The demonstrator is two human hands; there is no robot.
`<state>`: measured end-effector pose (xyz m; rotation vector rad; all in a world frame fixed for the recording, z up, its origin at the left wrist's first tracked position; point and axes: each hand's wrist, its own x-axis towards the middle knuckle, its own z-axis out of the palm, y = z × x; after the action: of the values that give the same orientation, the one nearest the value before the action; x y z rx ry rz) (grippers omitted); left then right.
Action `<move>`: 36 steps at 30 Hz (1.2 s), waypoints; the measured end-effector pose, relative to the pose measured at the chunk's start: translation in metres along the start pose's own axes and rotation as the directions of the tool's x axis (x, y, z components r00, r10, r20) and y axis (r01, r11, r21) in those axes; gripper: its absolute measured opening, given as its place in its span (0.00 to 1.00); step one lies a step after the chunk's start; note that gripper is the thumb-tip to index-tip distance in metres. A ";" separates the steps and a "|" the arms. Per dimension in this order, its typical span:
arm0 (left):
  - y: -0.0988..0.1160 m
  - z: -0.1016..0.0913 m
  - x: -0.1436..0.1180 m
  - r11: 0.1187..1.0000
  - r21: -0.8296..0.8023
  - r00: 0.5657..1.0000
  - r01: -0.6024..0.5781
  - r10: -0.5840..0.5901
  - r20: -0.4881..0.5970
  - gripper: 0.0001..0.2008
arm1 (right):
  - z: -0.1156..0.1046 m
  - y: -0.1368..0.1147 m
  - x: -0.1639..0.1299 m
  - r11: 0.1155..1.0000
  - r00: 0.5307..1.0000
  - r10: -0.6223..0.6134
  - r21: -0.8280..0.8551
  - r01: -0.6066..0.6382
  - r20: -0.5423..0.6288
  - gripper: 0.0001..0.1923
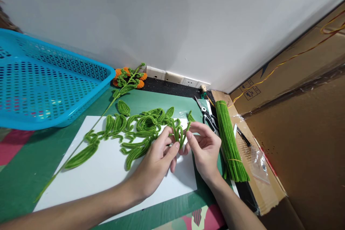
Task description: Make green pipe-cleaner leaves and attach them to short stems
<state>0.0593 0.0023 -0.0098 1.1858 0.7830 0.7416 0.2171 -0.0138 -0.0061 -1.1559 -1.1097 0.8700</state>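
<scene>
Between my two hands are bent green pipe cleaners (178, 133), raised over the right part of a white sheet (107, 172). My left hand (163, 151) pinches their lower end between thumb and fingers. On the other side, my right hand (203, 143) grips one strand of the same piece with thumb and forefinger. Just beyond my left hand lies a pile of green pipe-cleaner leaves and curls (147, 124). A long-stemmed pipe-cleaner flower (126, 86) with orange blooms stretches diagonally across the sheet's left side.
A blue perforated basket (54, 82) stands at the left. Black-handled scissors (207, 116) and a tied bundle of green pipe cleaners (231, 143) lie at the right. Past them are a black pen (243, 136), a clear plastic bag (260, 165) and cardboard (302, 115). Sockets (172, 77) line the wall.
</scene>
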 end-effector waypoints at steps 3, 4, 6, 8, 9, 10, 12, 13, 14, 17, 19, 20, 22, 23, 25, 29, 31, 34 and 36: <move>0.001 0.000 -0.001 1.000 0.013 1.000 0.000 0.000 0.009 0.11 | 0.000 0.001 0.001 1.000 1.000 0.002 0.011 -0.003 0.023 0.13; 0.002 0.000 0.000 1.000 0.020 1.000 -0.004 0.004 0.010 0.10 | -0.001 0.002 0.001 1.000 1.000 0.008 0.018 -0.008 0.023 0.13; 0.002 0.000 0.000 0.999 0.037 1.000 -0.013 0.013 0.011 0.10 | -0.002 0.004 0.003 1.000 1.000 0.018 0.019 -0.018 0.014 0.14; 0.003 0.000 0.000 0.998 0.064 1.000 -0.015 0.014 0.015 0.11 | -0.003 0.005 0.004 1.000 1.000 0.014 -0.007 -0.014 -0.002 0.13; 0.003 0.000 0.000 0.997 0.075 1.000 -0.010 0.009 0.021 0.11 | -0.003 0.005 0.004 1.000 1.000 0.009 -0.021 -0.009 -0.007 0.12; 0.003 0.000 0.000 0.997 0.083 1.000 -0.002 -0.001 0.029 0.11 | -0.003 0.005 0.005 1.000 1.000 0.007 -0.031 -0.007 -0.009 0.11; 0.002 0.000 0.000 0.997 0.080 0.999 0.014 -0.017 0.039 0.10 | -0.003 0.004 0.006 0.999 1.000 0.017 -0.032 -0.017 0.001 0.10; 0.002 0.000 0.000 0.998 0.068 0.999 0.016 -0.019 0.040 0.10 | -0.002 0.004 0.006 0.999 0.999 0.032 -0.025 -0.031 0.016 0.10; 0.002 0.000 0.000 0.999 0.053 0.999 0.011 -0.013 0.039 0.09 | -0.002 0.003 0.007 0.999 0.998 0.051 -0.019 -0.051 0.038 0.10; 0.001 0.000 -0.001 1.000 0.022 0.999 -0.020 0.019 0.029 0.11 | -0.002 0.000 0.010 0.994 0.988 0.112 -0.015 -0.111 0.108 0.12; 0.001 0.001 -0.001 0.999 0.020 0.999 -0.030 0.030 0.019 0.13 | -0.003 -0.003 0.012 0.992 0.982 0.129 -0.015 -0.129 0.140 0.13; 0.001 0.001 -0.001 0.999 0.016 1.000 -0.029 0.029 0.007 0.14 | -0.004 -0.004 0.014 0.992 0.981 0.128 -0.015 -0.127 0.144 0.13; 0.001 0.001 -0.001 1.000 -0.004 1.000 -0.017 0.017 -0.021 0.15 | -0.008 -0.006 0.016 0.993 0.982 0.117 -0.020 -0.116 0.148 0.13; 0.002 0.001 0.000 1.000 -0.015 1.000 -0.007 0.007 -0.030 0.16 | -0.010 -0.006 0.017 0.994 0.982 0.112 -0.027 -0.109 0.154 0.13; 0.002 0.001 0.000 1.000 -0.028 0.999 0.011 -0.012 -0.037 0.17 | -0.014 -0.007 0.018 0.994 0.976 0.105 -0.044 -0.099 0.193 0.12; 0.003 0.001 -0.001 0.999 -0.035 1.000 0.016 -0.016 -0.012 0.16 | -0.019 -0.007 0.019 0.995 0.957 0.089 -0.064 -0.074 0.275 0.10; 0.003 0.001 -0.002 0.998 -0.053 1.000 0.019 -0.020 -0.010 0.16 | -0.020 -0.006 0.019 0.996 0.954 0.084 -0.050 -0.073 0.288 0.09; 0.003 0.000 -0.003 0.997 -0.069 0.999 0.028 -0.030 -0.024 0.16 | -0.019 -0.006 0.019 0.994 0.945 0.111 -0.031 -0.107 0.308 0.08; 0.002 0.000 -0.003 0.998 -0.059 0.999 0.030 -0.032 -0.033 0.16 | -0.018 -0.006 0.019 0.991 0.939 0.134 -0.029 -0.132 0.316 0.09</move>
<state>0.0576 0.0000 -0.0070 1.1085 0.8009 0.7565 0.2391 -0.0021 0.0027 -1.1316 -1.3062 1.1898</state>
